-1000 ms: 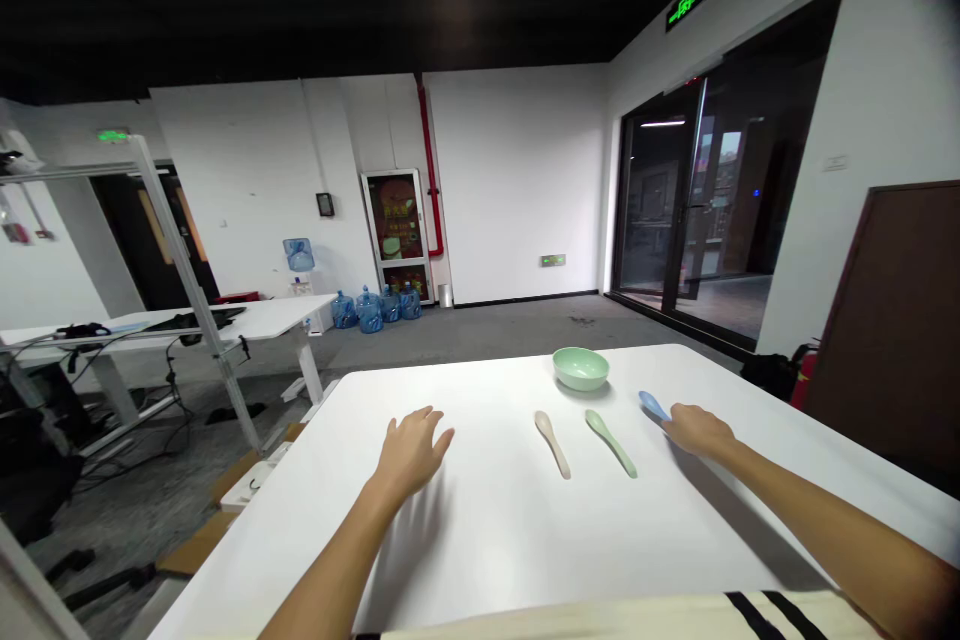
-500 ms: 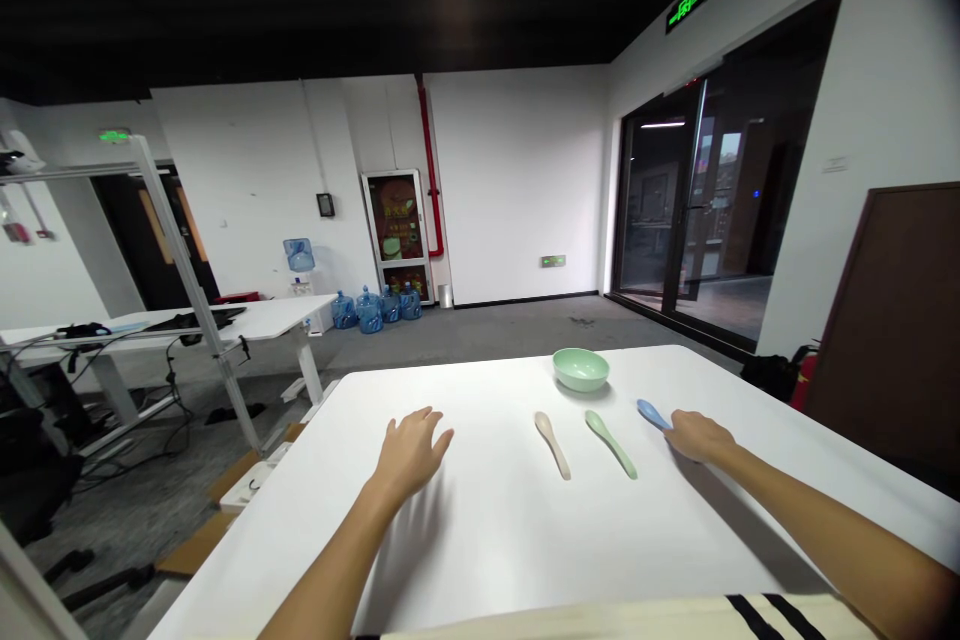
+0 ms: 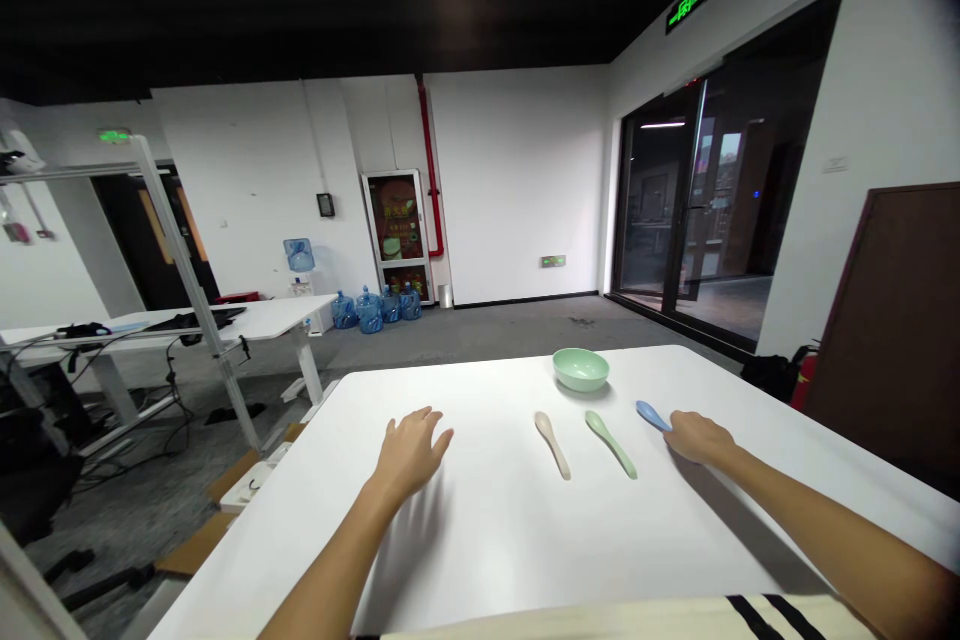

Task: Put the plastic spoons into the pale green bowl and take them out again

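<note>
Well, in the head view, two bare arms reach forward over a white table [image 3: 480, 560]. The left hand [image 3: 409, 455] is on the left part of the table, and its grip is loosely spread, with the fingers a little curved. It holds nothing, and the nearest thing to it is a beige spoon [image 3: 552, 444], which lies some way to its right.

The right hand [image 3: 697, 438] is at the narrow end of a blue spoon [image 3: 651, 414]. Its fingers are drawn together and seem to touch this end, but they hide it, so I cannot tell if the grip really pinches the spoon. The blue spoon's wide end points away from the person.

Between the hands, a green spoon [image 3: 610, 444] lies just beside the beige one, and both slant the same way. Their narrow ends are toward the person, probably so the handles are easy to take. A pale green bowl [image 3: 580, 369] stands upright near the far edge, behind the spoons. Far away on the floor are blue water jugs [image 3: 367, 310].
</note>
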`<control>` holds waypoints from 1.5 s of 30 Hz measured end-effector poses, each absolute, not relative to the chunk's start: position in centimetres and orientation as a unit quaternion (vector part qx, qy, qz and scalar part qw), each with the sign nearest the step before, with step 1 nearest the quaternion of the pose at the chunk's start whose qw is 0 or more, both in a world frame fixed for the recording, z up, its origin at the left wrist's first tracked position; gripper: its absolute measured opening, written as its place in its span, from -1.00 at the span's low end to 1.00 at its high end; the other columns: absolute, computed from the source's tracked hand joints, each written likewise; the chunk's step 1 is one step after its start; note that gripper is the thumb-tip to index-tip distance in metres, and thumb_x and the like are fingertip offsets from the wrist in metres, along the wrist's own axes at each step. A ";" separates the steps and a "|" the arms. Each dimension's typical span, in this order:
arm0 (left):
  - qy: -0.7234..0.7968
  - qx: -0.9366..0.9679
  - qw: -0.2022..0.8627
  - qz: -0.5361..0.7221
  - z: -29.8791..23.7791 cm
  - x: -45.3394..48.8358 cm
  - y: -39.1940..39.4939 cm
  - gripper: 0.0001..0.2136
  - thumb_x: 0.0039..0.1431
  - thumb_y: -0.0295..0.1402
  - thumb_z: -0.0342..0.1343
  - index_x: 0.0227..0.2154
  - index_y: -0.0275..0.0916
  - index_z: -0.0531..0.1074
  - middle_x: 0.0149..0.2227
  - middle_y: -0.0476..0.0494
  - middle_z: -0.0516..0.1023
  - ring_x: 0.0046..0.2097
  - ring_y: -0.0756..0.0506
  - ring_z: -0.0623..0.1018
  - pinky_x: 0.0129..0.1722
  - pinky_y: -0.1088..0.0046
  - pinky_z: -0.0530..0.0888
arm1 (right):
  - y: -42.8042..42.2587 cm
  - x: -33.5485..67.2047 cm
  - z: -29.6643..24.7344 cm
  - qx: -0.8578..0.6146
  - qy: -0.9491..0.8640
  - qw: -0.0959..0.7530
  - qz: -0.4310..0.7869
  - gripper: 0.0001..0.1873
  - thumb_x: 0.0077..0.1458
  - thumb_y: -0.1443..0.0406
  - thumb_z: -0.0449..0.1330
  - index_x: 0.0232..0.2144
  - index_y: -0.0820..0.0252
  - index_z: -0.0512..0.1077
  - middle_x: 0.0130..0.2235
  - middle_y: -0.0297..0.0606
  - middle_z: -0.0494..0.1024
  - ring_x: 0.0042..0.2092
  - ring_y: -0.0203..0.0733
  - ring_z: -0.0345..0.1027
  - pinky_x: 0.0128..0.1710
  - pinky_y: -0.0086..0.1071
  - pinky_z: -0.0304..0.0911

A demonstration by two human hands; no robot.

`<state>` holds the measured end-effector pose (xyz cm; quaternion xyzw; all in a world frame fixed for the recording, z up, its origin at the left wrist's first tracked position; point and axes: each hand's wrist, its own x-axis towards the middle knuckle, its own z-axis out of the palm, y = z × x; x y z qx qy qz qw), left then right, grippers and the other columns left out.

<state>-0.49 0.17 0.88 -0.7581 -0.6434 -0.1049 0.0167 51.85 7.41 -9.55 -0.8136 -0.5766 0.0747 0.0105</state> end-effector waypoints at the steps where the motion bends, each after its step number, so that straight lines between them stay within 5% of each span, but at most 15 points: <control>1: -0.643 -0.759 0.015 -0.105 0.9 -0.5 0.2 -0.56 0.47 -0.14 -0.11 0.26 -0.11 0.44 0.38 -0.26 0.42 0.39 -0.28 0.40 0.39 -0.14 0.24 | 7.4 51.9 -9.6 -0.814 -0.576 0.011 0.074 -0.75 0.15 0.33 0.12 -0.18 0.26 0.55 -0.02 0.11 0.61 -0.05 0.15 0.54 -0.22 -0.19 0.32; 18: -0.643 -0.758 0.015 -0.108 1.0 -0.5 0.0 -0.55 0.47 -0.14 -0.12 0.26 -0.11 0.44 0.39 -0.26 0.41 0.39 -0.29 0.40 0.40 -0.13 0.23 | 6.7 51.3 -8.4 -0.821 -0.565 0.025 0.077 -0.79 0.20 0.27 0.14 -0.22 0.24 0.54 -0.04 0.10 0.61 -0.08 0.12 0.55 -0.21 -0.20 0.30; 25: -0.638 -0.761 0.014 -0.115 1.1 -0.5 -0.2 -0.55 0.46 -0.14 -0.11 0.25 -0.13 0.44 0.38 -0.27 0.42 0.40 -0.29 0.39 0.40 -0.12 0.22 | 6.4 50.3 -5.7 -0.822 -0.566 0.053 0.037 -0.65 0.27 0.14 0.09 -0.25 0.25 0.57 -0.03 0.17 0.63 -0.06 0.18 0.56 -0.21 -0.16 0.33; 34: -0.636 -0.763 0.008 -0.114 1.4 -0.3 -0.5 -0.56 0.47 -0.15 -0.11 0.26 -0.13 0.44 0.39 -0.28 0.40 0.40 -0.28 0.38 0.41 -0.13 0.20 | 6.0 46.8 -0.8 -0.784 -0.606 0.135 -0.019 -0.38 0.37 0.00 -0.07 0.16 0.29 0.47 0.13 0.18 0.57 0.11 0.26 0.49 -0.03 -0.06 0.36; 39: -0.639 -0.761 0.014 -0.111 1.4 -0.3 -0.4 -0.56 0.47 -0.14 -0.11 0.26 -0.12 0.44 0.39 -0.28 0.40 0.39 -0.29 0.39 0.40 -0.13 0.21 | 4.6 43.9 -1.5 -0.739 -0.650 0.173 -0.031 -0.25 0.37 -0.05 -0.07 0.40 0.30 0.26 0.45 0.12 0.23 0.37 0.26 0.27 0.24 -0.02 0.28; 45: -0.637 -0.763 0.020 -0.105 1.0 -0.4 -0.2 -0.55 0.47 -0.13 -0.13 0.26 -0.11 0.44 0.39 -0.26 0.41 0.40 -0.28 0.39 0.40 -0.11 0.22 | 3.8 42.0 -4.5 -0.708 -0.688 0.155 -0.017 -0.20 0.38 -0.05 -0.07 0.47 0.27 0.12 0.49 0.12 0.12 0.45 0.20 0.14 0.32 0.03 0.21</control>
